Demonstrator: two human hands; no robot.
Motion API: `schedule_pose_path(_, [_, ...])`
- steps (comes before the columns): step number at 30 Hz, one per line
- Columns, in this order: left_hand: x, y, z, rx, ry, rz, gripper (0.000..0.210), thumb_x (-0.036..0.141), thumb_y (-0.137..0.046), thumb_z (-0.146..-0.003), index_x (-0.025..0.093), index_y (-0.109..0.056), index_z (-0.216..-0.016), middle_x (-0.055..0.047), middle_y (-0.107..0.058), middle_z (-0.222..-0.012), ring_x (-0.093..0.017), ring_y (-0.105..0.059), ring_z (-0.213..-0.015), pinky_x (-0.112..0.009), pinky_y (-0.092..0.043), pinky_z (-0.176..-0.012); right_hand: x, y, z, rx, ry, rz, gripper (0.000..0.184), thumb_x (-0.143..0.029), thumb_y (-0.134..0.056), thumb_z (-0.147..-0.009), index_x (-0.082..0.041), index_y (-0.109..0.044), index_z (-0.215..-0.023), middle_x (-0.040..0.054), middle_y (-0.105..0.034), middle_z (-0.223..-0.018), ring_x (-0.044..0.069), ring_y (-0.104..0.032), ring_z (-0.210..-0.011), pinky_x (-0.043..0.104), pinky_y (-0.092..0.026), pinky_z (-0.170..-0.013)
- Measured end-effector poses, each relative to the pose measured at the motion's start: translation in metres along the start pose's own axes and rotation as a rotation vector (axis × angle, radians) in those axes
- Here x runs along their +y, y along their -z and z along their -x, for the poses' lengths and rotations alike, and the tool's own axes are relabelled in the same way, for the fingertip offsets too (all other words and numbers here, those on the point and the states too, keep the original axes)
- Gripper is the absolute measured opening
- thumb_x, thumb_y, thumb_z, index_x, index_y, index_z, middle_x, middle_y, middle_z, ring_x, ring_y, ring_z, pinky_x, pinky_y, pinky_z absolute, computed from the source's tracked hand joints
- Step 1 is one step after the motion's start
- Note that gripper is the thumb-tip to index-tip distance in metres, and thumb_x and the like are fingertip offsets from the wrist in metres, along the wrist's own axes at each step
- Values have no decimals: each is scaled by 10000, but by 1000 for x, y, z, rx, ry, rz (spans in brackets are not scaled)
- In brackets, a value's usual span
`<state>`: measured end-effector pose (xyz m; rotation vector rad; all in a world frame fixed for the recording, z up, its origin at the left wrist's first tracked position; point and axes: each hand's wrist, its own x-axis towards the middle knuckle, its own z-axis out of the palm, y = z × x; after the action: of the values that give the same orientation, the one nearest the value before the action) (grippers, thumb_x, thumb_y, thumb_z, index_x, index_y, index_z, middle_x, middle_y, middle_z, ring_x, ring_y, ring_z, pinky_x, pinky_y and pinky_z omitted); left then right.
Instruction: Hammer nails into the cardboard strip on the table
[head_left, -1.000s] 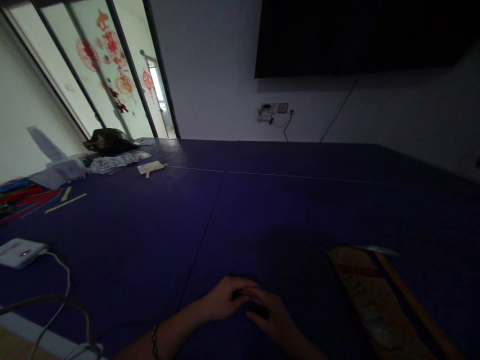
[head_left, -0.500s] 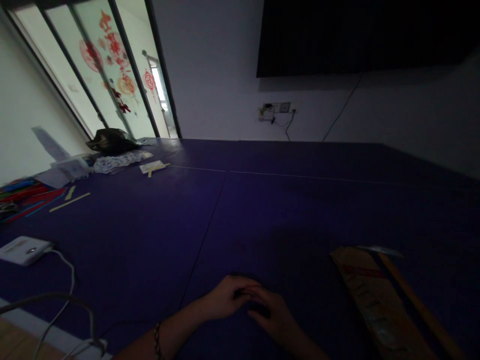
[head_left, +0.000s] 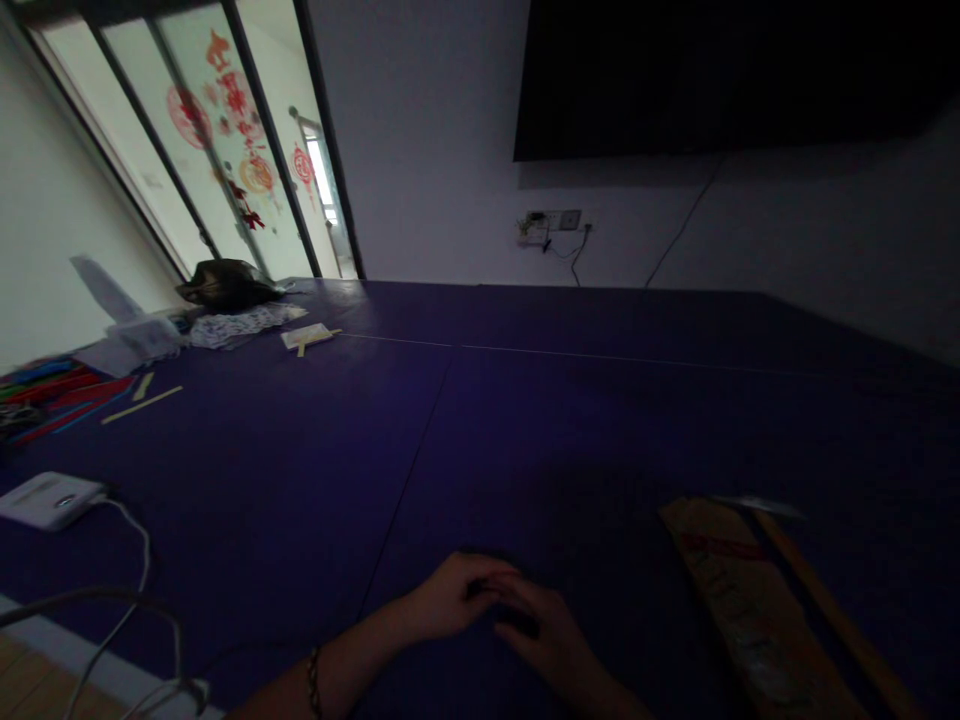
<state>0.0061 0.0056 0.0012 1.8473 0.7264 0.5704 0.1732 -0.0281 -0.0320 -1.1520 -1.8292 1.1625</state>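
Note:
My left hand rests low in the middle of the dark purple table, a braided bracelet on its wrist. My right hand lies beside it, and the fingertips of both hands meet and overlap. Fingers are loosely curved, thumbs held apart from them, and I see nothing between them. To the right lies a long brown cardboard piece with a red strip across it. Beside it runs a narrow wooden-coloured strip, with a pale blade-like piece at its far end.
At the left sits a white box-shaped device with a cable. Farther back are coloured strips, a crumpled paper pile, a small white card and a black bag. A dark screen hangs on the wall.
The view has shifted very slightly. Both hands keep the same place and pose, and nothing on the table has moved.

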Motion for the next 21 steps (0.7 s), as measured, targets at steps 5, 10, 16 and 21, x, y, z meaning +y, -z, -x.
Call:
schedule_pose_path(5, [-2, -1, 1, 6, 17, -16, 322, 100, -471, -802, 164, -573, -1101, -70, -647, -1024, -156, -590, -938, -275, -442, -847, 5, -2, 1, 25, 9, 31, 358, -162, -582, -661, -205, -631, -1013, 96, -692, -1009, 241, -646, -927, 371, -503, -836])
schedule_pose_path(10, [-2, 0, 0, -11, 13, -2, 320, 96, -469, -802, 171, -575, -1094, -60, -644, -1030, -159, -585, -948, -283, -437, -854, 2, -1, -1, 5, 11, 34, 369, -139, -570, -647, -204, -635, -1005, 98, -692, -1008, 244, -646, -926, 369, -508, -824])
schedule_pose_path(16, [-2, 1, 0, -24, 3, 8, 323, 88, -468, -799, 164, -576, -1094, -61, -643, -1030, -160, -585, -944, -281, -436, -853, 4, -1, 0, 29, 3, 32, 384, -135, -571, -639, -188, -631, -1015, 98, -693, -1006, 236, -645, -918, 372, -502, -825])
schedule_pose_path(21, [-1, 0, -1, -11, 1, 15, 320, 80, -471, -792, 158, -585, -1081, -63, -647, -1020, -161, -587, -947, -282, -435, -857, 7, -2, 0, 21, -12, 44, 392, -125, -570, -635, -190, -632, -1017, 101, -690, -1015, 236, -641, -929, 378, -497, -835])
